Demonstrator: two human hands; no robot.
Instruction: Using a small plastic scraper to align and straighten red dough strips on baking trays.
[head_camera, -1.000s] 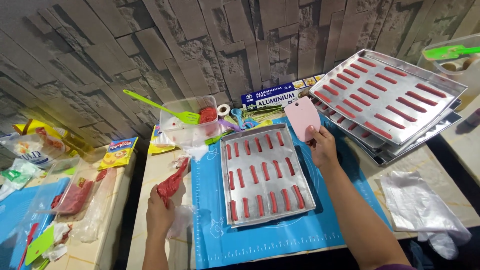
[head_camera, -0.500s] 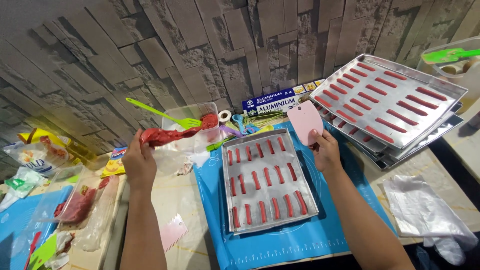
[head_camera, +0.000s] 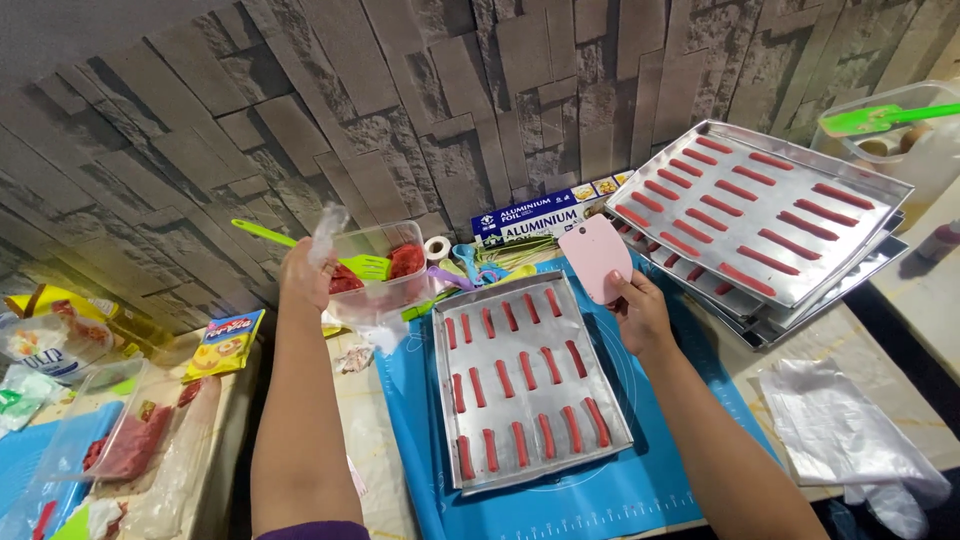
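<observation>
Now: left hand (head_camera: 305, 272) grips crinkly piping bag (head_camera: 328, 228) | right hand (head_camera: 640, 312) holds flat pink scraper (head_camera: 594, 257)

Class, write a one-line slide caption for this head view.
Left hand at a clear tub of red paste, right hand holding a pink scraper beside a tray of red strips.

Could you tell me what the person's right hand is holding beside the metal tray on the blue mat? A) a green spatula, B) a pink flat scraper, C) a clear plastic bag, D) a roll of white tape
B: the right hand grips a pink flat scraper upright just past the far right corner of the metal tray, while the green spatula rests in the clear tub by the left hand.
</observation>
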